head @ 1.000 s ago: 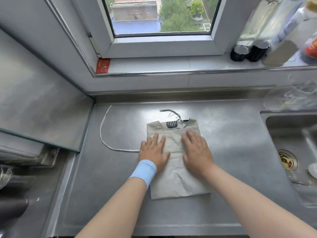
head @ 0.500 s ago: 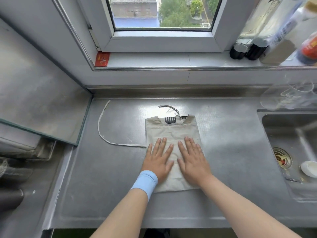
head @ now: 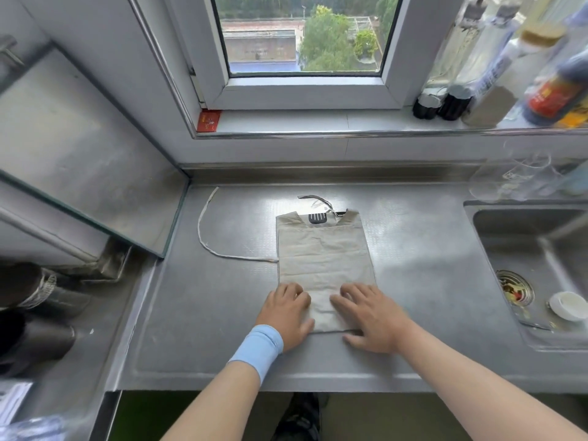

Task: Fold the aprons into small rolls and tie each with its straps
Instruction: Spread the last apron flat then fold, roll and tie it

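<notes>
Apron: beige cloth apron (head: 324,249) folded into a long narrow rectangle; it lies flat in the middle of the embossed steel counter (head: 413,249), its short near edge close to the counter's front, under both hands
Left hand: left hand (head: 286,313) sits on the near left corner of the apron; fingers curled with the knuckles up, thumb lying along the cloth by the near edge; I cannot tell whether it pinches the fabric or only presses it
Right hand: right hand (head: 372,316) rests on the near right corner; fingers spread and slightly bent on the cloth, nothing clasped; thumb on the bare steel just past the near edge
Wrist: light blue wristband (head: 257,351) on the left forearm
Far end: black spatula print (head: 317,218) at the top of the fold; a grey strap loop (head: 318,200) pokes out beyond it
Side strap: long pale waist strap (head: 203,237) leaves the apron's left edge and curves away toward the back wall
Sink: steel sink basin (head: 515,249) to the right; round drain strainer (head: 514,288) with a small white cup (head: 568,305) beside it
Sill: dark-capped bottles (head: 451,103) at the right end of the white window sill; red card (head: 209,120) at its left corner
</notes>
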The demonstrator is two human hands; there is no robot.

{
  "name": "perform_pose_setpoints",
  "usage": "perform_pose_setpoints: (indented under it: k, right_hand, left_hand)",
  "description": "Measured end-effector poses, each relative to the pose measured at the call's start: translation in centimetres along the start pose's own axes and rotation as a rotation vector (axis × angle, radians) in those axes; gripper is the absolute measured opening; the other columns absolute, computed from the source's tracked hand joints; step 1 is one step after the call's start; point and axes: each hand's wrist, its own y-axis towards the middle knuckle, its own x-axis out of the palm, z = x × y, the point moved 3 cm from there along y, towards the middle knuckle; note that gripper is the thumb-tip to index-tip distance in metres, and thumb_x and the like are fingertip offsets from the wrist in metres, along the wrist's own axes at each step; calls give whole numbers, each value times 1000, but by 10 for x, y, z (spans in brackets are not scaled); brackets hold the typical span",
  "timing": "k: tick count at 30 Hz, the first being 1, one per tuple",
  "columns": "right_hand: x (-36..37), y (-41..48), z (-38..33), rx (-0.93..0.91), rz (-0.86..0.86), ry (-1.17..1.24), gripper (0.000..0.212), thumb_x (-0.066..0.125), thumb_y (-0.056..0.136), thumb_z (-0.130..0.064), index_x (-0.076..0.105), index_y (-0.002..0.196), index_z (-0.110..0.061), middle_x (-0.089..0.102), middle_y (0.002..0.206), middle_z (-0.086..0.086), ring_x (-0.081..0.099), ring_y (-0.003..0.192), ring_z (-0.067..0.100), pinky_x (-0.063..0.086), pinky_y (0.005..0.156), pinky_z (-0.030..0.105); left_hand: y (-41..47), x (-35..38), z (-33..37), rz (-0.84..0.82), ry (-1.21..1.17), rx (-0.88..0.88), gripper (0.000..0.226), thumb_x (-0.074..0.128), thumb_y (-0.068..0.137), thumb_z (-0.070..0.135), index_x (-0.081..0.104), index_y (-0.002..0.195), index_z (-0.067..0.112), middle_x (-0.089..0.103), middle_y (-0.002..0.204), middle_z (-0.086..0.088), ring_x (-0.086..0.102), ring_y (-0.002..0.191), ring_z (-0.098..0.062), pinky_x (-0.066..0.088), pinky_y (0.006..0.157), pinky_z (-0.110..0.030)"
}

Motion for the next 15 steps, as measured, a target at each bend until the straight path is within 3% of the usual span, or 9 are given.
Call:
perform_pose_setpoints:
  k: [2, 4, 7, 9, 12, 15]
  right_hand:
    - [2, -1, -2, 1, 1, -34, 66, 48, 77, -43, 37, 137, -20, 47, 129, 7, 50, 113, 30, 47, 88, 43]
    - [3, -1, -6, 2, -58, -90, 73, 50, 81, -29, 25, 147, -15, 39, 142, 14, 46, 122, 35, 46, 93, 46]
    - [-2, -4, -15, 55, -148, -212, 81, 52, 93, -17, 3, 158, -18, 9, 163, 16, 24, 145, 37, 39, 104, 48]
    - [-6, -8, -18, 149, -142, -179, 79, 50, 95, -12, 1, 158, -18, 6, 165, 11, 20, 148, 31, 39, 106, 44]
    - [-10, -11, -17, 265, -74, -95, 61, 46, 92, -4, 30, 150, -13, 31, 157, 5, 42, 135, 25, 49, 89, 37]
    - [-16, -12, -16, 257, -73, -132, 37, 41, 89, 0, 53, 121, -15, 58, 128, 3, 61, 110, 27, 46, 72, 33]
  left_hand:
    - [-5, 0, -1, -48, 17, -16, 53, 54, 75, 61, 48, 116, 27, 38, 127, 6, 33, 119, -20, 32, 103, -34]
    - [-9, -2, 1, -81, 32, 1, 64, 58, 69, 65, 43, 121, 30, 35, 131, 6, 31, 121, -20, 31, 105, -33]
    - [-12, -4, 4, -129, 27, -5, 67, 62, 73, 54, 38, 131, 30, 31, 141, 5, 29, 127, -23, 34, 106, -34]
    - [-13, -6, 5, -140, 44, 1, 60, 59, 81, 44, 38, 135, 26, 30, 147, 1, 29, 131, -25, 36, 106, -36]
    - [-18, -6, 5, -195, 20, -3, 59, 57, 85, 39, 37, 138, 22, 26, 152, -2, 28, 136, -27, 34, 109, -38]
    - [-24, -6, 4, -229, -27, -20, 68, 62, 84, 42, 33, 142, 23, 21, 156, -2, 25, 141, -25, 30, 113, -37]
